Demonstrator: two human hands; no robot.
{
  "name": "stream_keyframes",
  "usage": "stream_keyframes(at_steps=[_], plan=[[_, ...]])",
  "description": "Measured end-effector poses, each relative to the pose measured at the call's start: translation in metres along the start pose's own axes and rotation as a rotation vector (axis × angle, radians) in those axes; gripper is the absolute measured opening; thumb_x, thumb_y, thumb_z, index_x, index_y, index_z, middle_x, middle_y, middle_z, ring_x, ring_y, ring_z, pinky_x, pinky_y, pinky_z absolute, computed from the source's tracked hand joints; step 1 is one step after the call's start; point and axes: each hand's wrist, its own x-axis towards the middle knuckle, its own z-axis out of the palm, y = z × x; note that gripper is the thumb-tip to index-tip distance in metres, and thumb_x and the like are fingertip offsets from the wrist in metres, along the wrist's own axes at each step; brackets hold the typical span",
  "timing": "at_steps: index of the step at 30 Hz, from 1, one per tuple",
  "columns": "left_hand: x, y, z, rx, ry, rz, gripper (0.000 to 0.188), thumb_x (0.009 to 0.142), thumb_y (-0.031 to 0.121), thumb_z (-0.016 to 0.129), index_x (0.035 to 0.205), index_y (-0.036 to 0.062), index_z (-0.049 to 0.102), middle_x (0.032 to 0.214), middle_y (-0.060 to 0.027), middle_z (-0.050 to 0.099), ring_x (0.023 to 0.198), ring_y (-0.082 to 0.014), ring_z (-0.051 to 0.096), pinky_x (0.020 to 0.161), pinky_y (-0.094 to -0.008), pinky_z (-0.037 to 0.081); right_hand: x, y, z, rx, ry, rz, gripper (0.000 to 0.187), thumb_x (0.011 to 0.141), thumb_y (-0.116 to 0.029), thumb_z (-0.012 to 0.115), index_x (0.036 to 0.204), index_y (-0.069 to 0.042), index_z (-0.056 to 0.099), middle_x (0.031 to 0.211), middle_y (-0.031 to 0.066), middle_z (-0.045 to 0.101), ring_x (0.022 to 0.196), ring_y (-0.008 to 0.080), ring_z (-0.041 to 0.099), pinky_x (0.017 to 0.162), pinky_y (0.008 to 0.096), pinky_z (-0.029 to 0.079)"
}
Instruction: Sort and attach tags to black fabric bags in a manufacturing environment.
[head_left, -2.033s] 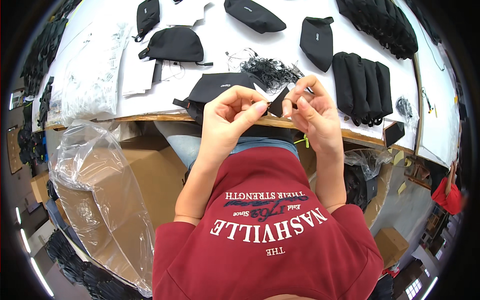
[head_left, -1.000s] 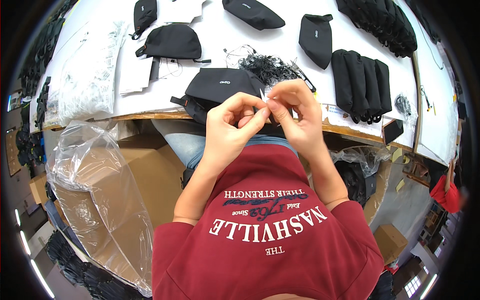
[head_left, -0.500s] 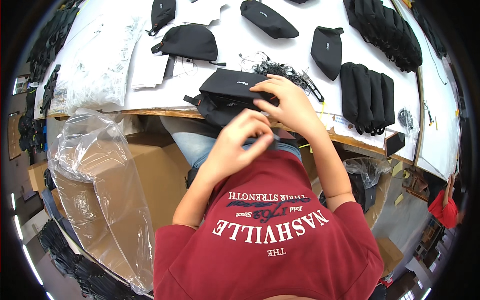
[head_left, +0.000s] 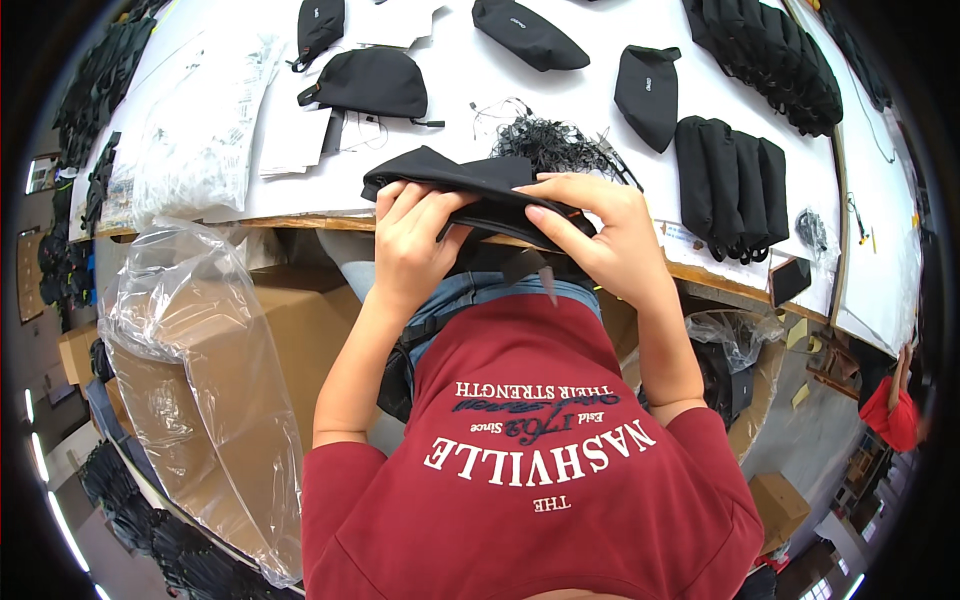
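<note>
A black fabric pouch (head_left: 450,178) is held between my two hands at the near edge of the white table. My left hand (head_left: 412,243) grips its left part, fingers bent over the fabric and thumb beneath. On the other side, my right hand (head_left: 606,232) pinches the pouch's edge between thumb and fingers. The pouch looks spread and tilted, and its inside cannot be made out. Below it, dark material by my lap is partly hidden. A tangle of thin black cords (head_left: 548,146) lies just beyond the pouch.
Several more black pouches (head_left: 375,83) lie on the table (head_left: 450,70), with a row of them (head_left: 732,185) to the right. Clear plastic bags (head_left: 215,130) and white sheets (head_left: 295,143) are at left. A plastic-lined carton (head_left: 240,400) stands below; a phone (head_left: 790,281) sits at the right edge.
My left hand has moved up and left onto the pouch and gripped it. The pouch has turned and opened out between both hands, its front no longer facing up.
</note>
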Motion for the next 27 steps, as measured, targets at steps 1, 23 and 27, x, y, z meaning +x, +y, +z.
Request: stream_keyframes(at_steps=[1, 23, 27], plan=[[-0.001, 0.0, 0.0, -0.022, 0.003, -0.001, 0.028, 0.062, 0.005, 0.074, 0.089, 0.0097, 0.066, 0.08, -0.0008, 0.065, 0.081, -0.0198, 0.061, 0.081, -0.0338, 0.039, -0.001, -0.002, -0.001, 0.023, -0.011, 0.024, 0.02, 0.082, -0.011, 0.068, 0.099, -0.001, 0.07, 0.095, 0.0166, 0.069, 0.091, 0.0243, 0.067, 0.076, 0.03, 0.051], [0.005, 0.009, -0.032, -0.375, -0.135, -0.354, 0.02, 0.073, 0.001, 0.074, 0.083, -0.0028, 0.057, 0.109, -0.0188, 0.066, 0.096, -0.0295, 0.066, 0.08, -0.0326, 0.051, -0.019, 0.05, 0.017, 0.592, -0.322, 0.176, 0.062, 0.087, -0.032, 0.066, 0.135, -0.001, 0.044, 0.115, 0.0086, 0.059, 0.105, 0.0168, 0.055, 0.088, 0.0282, 0.044], [0.004, 0.005, -0.04, -0.46, -0.18, -0.524, 0.022, 0.076, 0.002, 0.073, 0.081, -0.0041, 0.052, 0.123, -0.0196, 0.061, 0.104, -0.0277, 0.065, 0.084, -0.0322, 0.05, -0.015, 0.043, 0.006, 0.709, -0.324, 0.362, 0.054, 0.085, -0.019, 0.068, 0.132, -0.002, 0.047, 0.078, -0.0047, 0.053, 0.073, 0.0024, 0.048, 0.068, 0.0184, 0.04]])
